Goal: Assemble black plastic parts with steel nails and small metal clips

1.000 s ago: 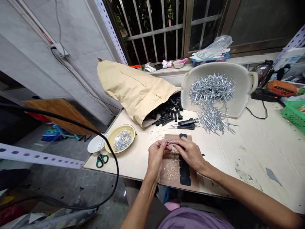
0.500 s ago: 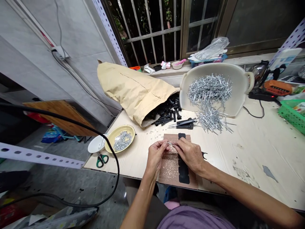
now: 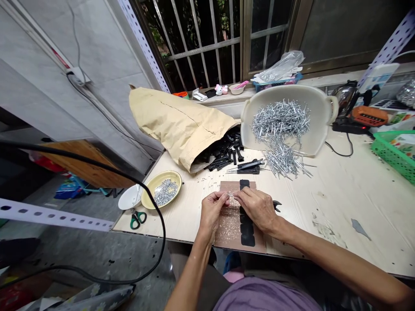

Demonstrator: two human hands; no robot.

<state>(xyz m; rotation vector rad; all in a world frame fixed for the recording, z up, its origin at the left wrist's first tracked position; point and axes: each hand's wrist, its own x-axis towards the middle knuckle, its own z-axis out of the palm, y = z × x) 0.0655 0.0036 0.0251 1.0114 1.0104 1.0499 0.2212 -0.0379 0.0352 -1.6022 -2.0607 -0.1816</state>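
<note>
Above a worn brown board [image 3: 227, 233], my left hand [image 3: 212, 209] and my right hand [image 3: 257, 207] meet fingertip to fingertip. A thin metal pin [image 3: 231, 196] spans the small gap, pinched at its left end by my left fingers and at its right end by my right fingers. Whether a tiny part also sits in the left pinch is hidden. Beneath my right hand runs a black scalloped strip [image 3: 248, 239] along the board. Dark plier-like tips [image 3: 276, 205] stick out beyond that hand.
Left of my hands stand a yellow dish [image 3: 177, 196] of small metal pieces and green-handled scissors [image 3: 138, 219]. Behind lie a paper sack [image 3: 181, 125] spilling black plastic parts [image 3: 231, 151], and a tipped white basin [image 3: 319, 129] spilling metal pins [image 3: 283, 160]. A black cable [image 3: 162, 242] loops in front at left.
The whole view has shifted slightly, with the table's things appearing a little further left. Both hands keep their pinch on the pin over the board, almost unmoved.
</note>
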